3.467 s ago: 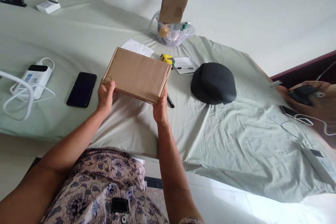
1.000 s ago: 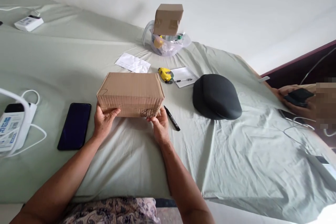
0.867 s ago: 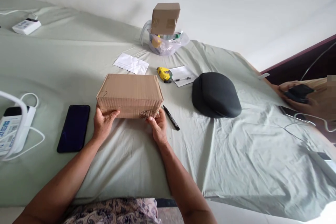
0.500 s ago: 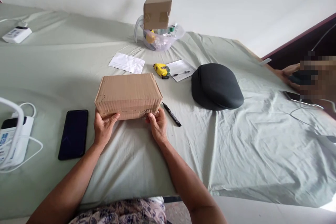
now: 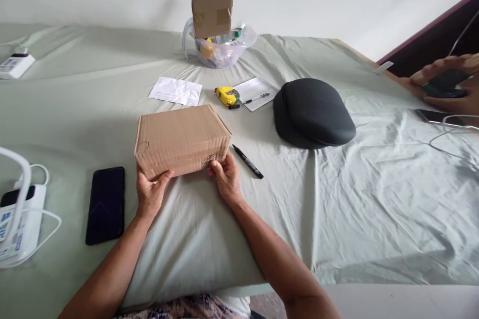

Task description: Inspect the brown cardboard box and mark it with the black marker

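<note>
A brown cardboard box (image 5: 182, 138) rests on the green sheet-covered table (image 5: 355, 194) in front of me. My left hand (image 5: 150, 191) grips its near left corner, thumb on the front face. My right hand (image 5: 226, 178) pinches its near right bottom edge, beside a dark scribble on the cardboard. A black marker (image 5: 248, 161) lies just right of my right hand.
A black phone (image 5: 106, 204) lies left of the box, a white power bank with cables (image 5: 18, 217) further left. Behind are a paper slip (image 5: 175, 91), yellow tape measure (image 5: 225, 95), notepad with pen (image 5: 256, 93), black case (image 5: 312, 114), and a bowl (image 5: 220, 51) holding a small box (image 5: 212, 3). Another person's hand (image 5: 445, 83) holds a dark device at right.
The box was lowered from a tilted hold onto the table and both hands moved to its near edge. Since then it has barely moved; the view has shifted.
</note>
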Tool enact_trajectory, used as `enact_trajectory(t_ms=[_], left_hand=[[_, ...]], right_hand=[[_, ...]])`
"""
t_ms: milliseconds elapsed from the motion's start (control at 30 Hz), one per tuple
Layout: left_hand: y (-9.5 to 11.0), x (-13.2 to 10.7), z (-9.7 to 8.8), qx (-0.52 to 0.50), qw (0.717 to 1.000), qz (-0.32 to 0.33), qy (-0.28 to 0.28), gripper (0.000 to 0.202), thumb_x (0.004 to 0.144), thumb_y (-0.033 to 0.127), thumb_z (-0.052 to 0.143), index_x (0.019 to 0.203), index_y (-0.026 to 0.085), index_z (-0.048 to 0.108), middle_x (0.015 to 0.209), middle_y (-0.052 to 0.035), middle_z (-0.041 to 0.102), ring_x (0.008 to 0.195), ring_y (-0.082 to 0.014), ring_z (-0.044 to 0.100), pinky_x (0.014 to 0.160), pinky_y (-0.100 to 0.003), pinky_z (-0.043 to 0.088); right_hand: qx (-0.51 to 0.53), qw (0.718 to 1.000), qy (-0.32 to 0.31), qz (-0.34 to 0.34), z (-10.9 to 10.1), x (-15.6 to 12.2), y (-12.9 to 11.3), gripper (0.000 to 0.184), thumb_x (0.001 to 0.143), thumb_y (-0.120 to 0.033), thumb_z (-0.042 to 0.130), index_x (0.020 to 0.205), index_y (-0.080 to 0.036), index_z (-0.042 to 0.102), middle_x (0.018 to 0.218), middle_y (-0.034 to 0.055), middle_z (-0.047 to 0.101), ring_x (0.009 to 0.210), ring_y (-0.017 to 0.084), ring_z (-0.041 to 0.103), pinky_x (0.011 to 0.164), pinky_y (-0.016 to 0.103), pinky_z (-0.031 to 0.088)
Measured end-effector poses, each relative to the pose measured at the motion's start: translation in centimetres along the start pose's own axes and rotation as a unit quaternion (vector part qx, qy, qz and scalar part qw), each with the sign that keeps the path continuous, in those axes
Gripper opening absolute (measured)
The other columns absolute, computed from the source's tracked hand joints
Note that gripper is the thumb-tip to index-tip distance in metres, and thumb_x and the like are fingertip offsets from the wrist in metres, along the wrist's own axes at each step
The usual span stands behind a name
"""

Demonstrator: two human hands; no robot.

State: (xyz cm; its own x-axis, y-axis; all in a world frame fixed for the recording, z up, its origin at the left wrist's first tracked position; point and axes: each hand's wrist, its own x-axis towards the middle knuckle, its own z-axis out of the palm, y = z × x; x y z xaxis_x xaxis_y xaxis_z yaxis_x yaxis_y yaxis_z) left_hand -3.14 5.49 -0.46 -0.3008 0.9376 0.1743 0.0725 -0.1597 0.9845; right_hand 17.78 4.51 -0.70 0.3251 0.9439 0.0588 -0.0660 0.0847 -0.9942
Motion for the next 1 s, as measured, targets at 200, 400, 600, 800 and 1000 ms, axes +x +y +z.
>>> enact_trajectory(t_ms=[200,400,600,800,1000], left_hand=[[0.3,0.4,0.1,-0.023,1.000,-0.006,0.003,0.088,0.065,0.051,0.095,0.138,0.024,0.053,0.138,-0.0121,0.064,0.126,-0.0281,0.065,0.113,-0.048,0.053],[0.9,0.7,0.4,-0.037,0.999,0.008,0.000,0.089,0.064,0.047,0.096,0.138,0.024,0.053,0.139,-0.0117,0.063,0.126,-0.0259,0.065,0.116,-0.046,0.051],[0.9,0.8,0.3,-0.025,0.999,0.017,-0.010,0.094,0.062,0.051,0.096,0.140,0.023,0.051,0.141,-0.0132,0.062,0.128,-0.0279,0.064,0.115,-0.046,0.051],[0.7,0.9,0.2,-0.022,0.998,0.049,-0.019,0.087,0.067,0.050,0.093,0.140,0.025,0.053,0.141,-0.0121,0.063,0.129,-0.0257,0.064,0.115,-0.043,0.051],[0.6,0.9,0.4,-0.037,0.998,0.059,-0.001,0.090,0.063,0.056,0.093,0.139,0.026,0.054,0.138,-0.0121,0.065,0.126,-0.0264,0.066,0.111,-0.042,0.054]], right_hand=[[-0.068,0.996,-0.056,-0.010,-0.6,0.1,-0.4,0.038,0.094,-0.056,0.056,0.113,-0.022,0.057,0.072,-0.0037,0.063,0.058,0.011,0.061,0.059,0.025,0.051],[-0.178,0.979,-0.072,-0.061,-2.0,0.3,-0.6,0.047,0.098,-0.058,0.052,0.127,-0.022,0.061,0.069,-0.0023,0.065,0.057,0.014,0.061,0.059,0.027,0.049],[-0.353,0.905,0.098,-0.216,-6.3,2.2,-1.2,0.034,0.102,-0.041,0.045,0.111,-0.022,0.072,0.095,0.0081,0.074,0.087,0.020,0.068,0.087,0.036,0.055],[-0.493,0.854,0.111,-0.125,-8.4,3.8,0.1,0.049,0.084,-0.020,0.054,0.131,-0.022,0.069,0.114,0.0155,0.068,0.103,0.029,0.059,0.093,0.048,0.050],[-0.542,0.836,0.059,-0.064,-8.3,2.8,-0.1,0.063,0.079,-0.008,0.053,0.138,-0.028,0.067,0.108,0.0149,0.067,0.093,0.026,0.057,0.084,0.041,0.048]])
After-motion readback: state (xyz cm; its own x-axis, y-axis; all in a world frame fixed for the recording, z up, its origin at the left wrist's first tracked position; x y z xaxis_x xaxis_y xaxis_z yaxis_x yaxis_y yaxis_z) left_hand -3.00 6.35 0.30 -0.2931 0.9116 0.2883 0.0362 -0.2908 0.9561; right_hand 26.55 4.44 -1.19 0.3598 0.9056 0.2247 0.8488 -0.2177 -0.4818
